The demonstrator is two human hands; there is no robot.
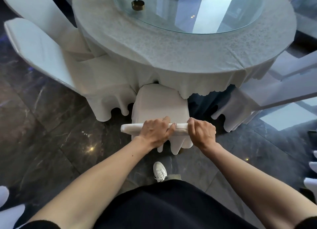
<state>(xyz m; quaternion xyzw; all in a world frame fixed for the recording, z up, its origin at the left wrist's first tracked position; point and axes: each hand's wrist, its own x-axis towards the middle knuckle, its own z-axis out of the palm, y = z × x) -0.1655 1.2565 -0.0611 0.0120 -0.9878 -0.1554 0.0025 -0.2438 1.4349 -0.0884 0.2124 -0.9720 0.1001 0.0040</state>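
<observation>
- The covered chair [160,101] stands on the floor, its seat tucked partly beneath the round surface [171,53].
- The left hand [155,131] and the right hand [202,131] each curl round the top edge of the backrest [130,127].
- The frame is probably rigid, but the soft, loose cover may slip; the backrest top gives the firmest hold.
- That edge runs left to right, and the seat faces the surface.

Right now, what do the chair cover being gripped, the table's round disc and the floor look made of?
Chair cover: white cloth, matte; it drapes in soft folds. Disc: clear glass, glossy; it reflects bright light. Floor: dark polished stone, probably marble; pale veins and glints.
</observation>
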